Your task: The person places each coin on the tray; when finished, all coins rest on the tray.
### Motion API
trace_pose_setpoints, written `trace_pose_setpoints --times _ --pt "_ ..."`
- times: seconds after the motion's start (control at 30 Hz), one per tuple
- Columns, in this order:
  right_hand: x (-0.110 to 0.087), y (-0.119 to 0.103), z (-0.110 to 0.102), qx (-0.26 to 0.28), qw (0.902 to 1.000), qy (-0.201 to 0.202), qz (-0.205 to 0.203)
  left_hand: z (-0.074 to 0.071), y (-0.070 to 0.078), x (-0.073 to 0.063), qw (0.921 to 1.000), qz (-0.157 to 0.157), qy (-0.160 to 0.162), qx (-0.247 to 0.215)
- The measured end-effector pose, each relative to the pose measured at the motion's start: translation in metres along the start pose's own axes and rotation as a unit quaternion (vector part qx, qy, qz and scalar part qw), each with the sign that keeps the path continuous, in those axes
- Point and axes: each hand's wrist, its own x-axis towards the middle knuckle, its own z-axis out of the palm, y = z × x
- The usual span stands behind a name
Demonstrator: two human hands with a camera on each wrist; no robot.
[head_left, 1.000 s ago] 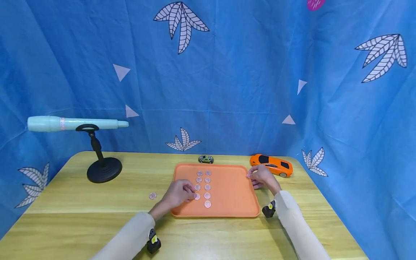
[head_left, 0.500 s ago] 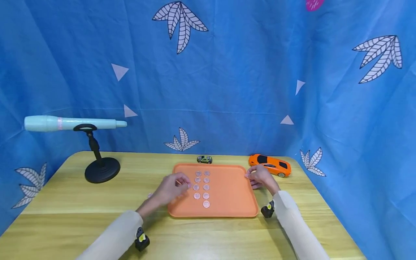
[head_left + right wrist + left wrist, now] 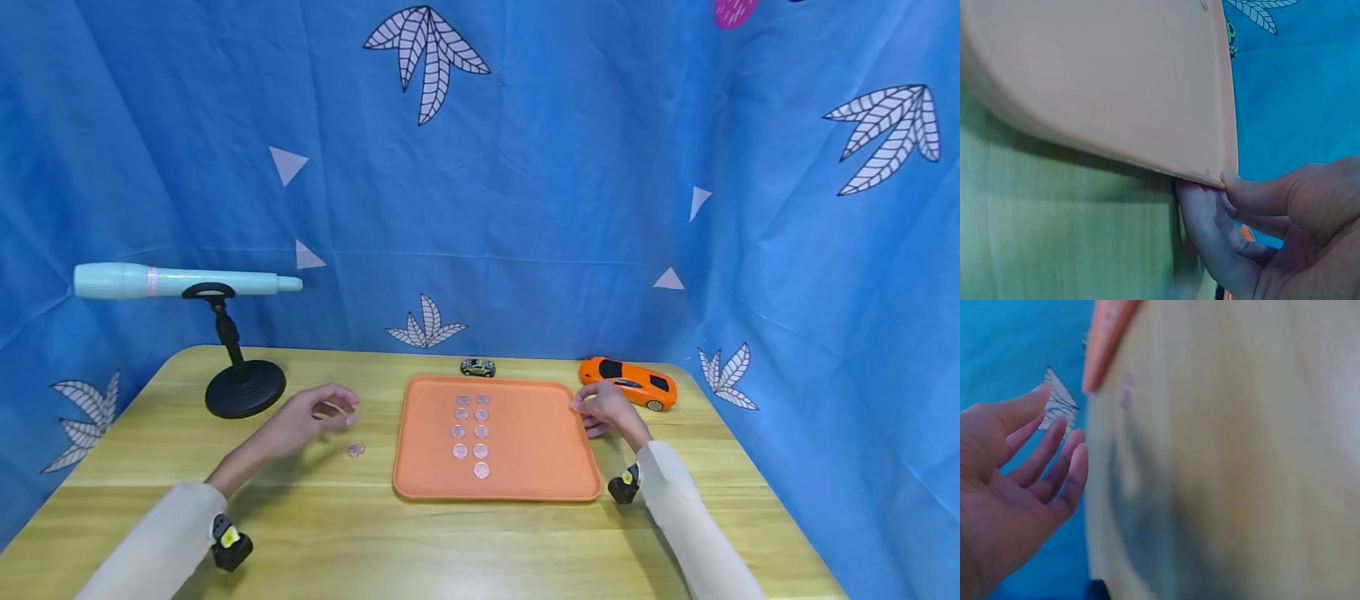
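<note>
An orange tray [image 3: 536, 442] lies on the table with several coins [image 3: 482, 432] set out on it in two columns. My right hand [image 3: 609, 408] pinches the tray's right rim; in the right wrist view the thumb [image 3: 1254, 194] is on top and the fingers are beneath. My left hand [image 3: 311, 421] is above the table, left of the tray, fingers loosely bent with nothing between them. One loose coin [image 3: 356, 449] lies on the table just below and right of that hand. The left wrist view shows the left palm [image 3: 1016, 506] with its fingers apart; the coin there is blurred.
A pale blue toy microphone [image 3: 187, 282] rests on a black stand [image 3: 245, 388] at the back left. Behind the tray stands a small green toy car [image 3: 477, 367]. A larger orange toy car [image 3: 630, 383] is beside the right hand. A blue curtain [image 3: 525, 167] hangs behind the table.
My left hand has left the coins on the tray and moved left, past the tray's edge, to above the loose coin. The right hand has stayed on the rim.
</note>
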Motion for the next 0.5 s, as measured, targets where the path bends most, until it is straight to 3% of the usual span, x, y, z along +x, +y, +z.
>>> trace_pose_setpoints --times 0.17,0.3,0.5 --pt "0.000 0.000 0.004 0.011 0.9999 -0.003 -0.006 0.004 -0.019 -0.012 0.9989 -0.002 -0.046 0.012" --pt "0.002 -0.001 0.008 0.014 0.9998 -0.002 -0.011 0.008 -0.020 -0.015 0.9977 0.010 -0.064 0.017" --pt "0.004 -0.004 0.011 0.020 0.9998 -0.001 -0.009 0.016 -0.018 -0.013 0.9971 0.020 -0.055 0.050"
